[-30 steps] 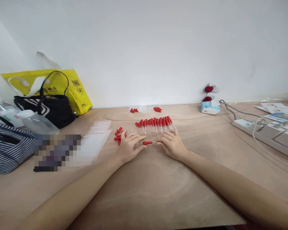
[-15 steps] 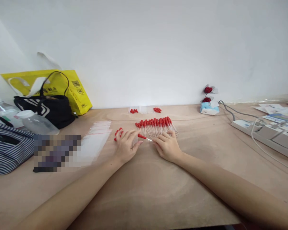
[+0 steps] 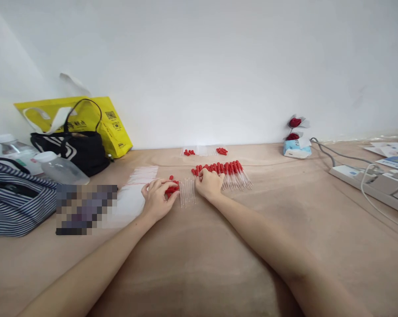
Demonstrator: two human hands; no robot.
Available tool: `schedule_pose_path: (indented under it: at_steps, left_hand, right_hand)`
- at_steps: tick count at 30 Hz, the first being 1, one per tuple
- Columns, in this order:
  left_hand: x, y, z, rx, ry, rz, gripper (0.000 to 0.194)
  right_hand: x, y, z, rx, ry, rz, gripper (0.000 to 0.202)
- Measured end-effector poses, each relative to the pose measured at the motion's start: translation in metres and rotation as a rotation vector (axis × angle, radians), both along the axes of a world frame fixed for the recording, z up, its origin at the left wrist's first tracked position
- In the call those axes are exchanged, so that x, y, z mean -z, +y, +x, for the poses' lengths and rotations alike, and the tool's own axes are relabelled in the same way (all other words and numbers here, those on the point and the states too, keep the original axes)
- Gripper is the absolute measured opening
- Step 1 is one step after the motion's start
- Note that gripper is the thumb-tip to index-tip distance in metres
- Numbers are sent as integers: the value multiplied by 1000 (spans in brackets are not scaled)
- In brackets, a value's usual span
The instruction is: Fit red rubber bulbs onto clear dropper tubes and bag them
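Low over a small pile of loose red rubber bulbs [image 3: 172, 190] is my left hand [image 3: 157, 198], its thumb and fingers apart around them. Thin clear glass tubes [image 3: 187, 193] lie side by side between my two hands. At the left end of a row of red-bulbed droppers [image 3: 233, 171], my right hand [image 3: 210, 184] has its fingers closed on a dropper, mostly covered by the hand. The row's bulbs point away from me and the clear stems towards me.
Clear plastic bags [image 3: 129, 198] lie left of my left hand, beside a blurred-out item [image 3: 86, 209]. Further left are a striped pouch [image 3: 16, 198], plastic bottles [image 3: 63, 167], a black bag [image 3: 83, 152] and a yellow bag [image 3: 116, 132]. A power strip [image 3: 360, 178] lies right.
The dropper held between both hands has left my left hand. My right hand has moved left and forward to the row; my left hand has drawn back slightly left to the bulbs.
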State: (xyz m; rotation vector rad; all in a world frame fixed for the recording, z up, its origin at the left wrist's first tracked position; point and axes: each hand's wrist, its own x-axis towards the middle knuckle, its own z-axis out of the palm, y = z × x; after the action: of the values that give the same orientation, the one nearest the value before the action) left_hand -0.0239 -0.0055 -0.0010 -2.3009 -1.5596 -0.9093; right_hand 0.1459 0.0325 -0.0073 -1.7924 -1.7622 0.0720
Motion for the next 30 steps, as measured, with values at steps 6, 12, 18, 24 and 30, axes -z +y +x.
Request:
schedule_pose_path:
  at_steps: [6, 12, 18, 24, 30]
  left_hand:
    - [-9, 9, -19, 7, 94, -122, 32]
    - [-33, 14, -48, 346, 254, -313, 23]
    - [-35, 17, -53, 382, 279, -313, 18]
    - [-21, 23, -45, 447, 249, -311, 19]
    - [-25, 20, -40, 461, 175, -311, 17]
  right_hand:
    - [1, 2, 1, 1, -25, -2, 19]
    - [-3, -19, 5, -99, -31, 12, 21]
    - [-15, -30, -7, -144, -194, -169, 27]
    - [-20, -25, -12, -124, -212, -249, 28]
    - [-20, -20, -15, -118, -184, -278, 25]
